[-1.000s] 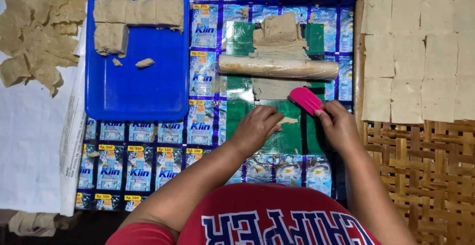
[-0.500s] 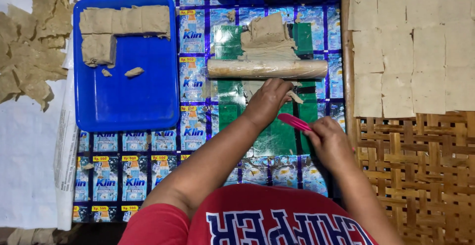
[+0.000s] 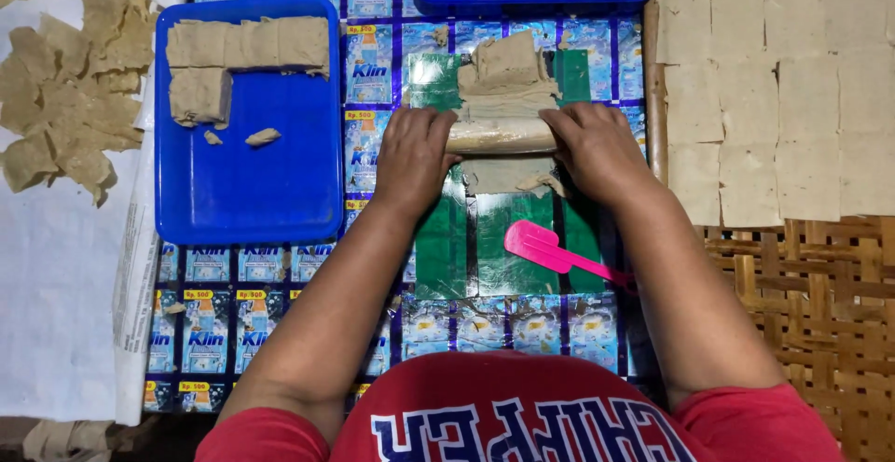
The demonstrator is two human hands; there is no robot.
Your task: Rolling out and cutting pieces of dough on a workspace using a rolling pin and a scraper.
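Having dropped the pink scraper (image 3: pixel 557 252) onto the green sheet (image 3: pixel 503 248), both hands, left hand (image 3: pixel 417 152) and right hand (image 3: pixel 594 150), now grip the rolling pin (image 3: pixel 501 136) over the dough (image 3: pixel 508 80), palms closed on its ends.

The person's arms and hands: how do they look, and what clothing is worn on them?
Both arms are bare from the short sleeves down. The left hand and right hand wear no gloves, and no rings, watch or bracelet can be seen. The shirt is red with short sleeves and carries large white lettering edged in dark blue across the chest.
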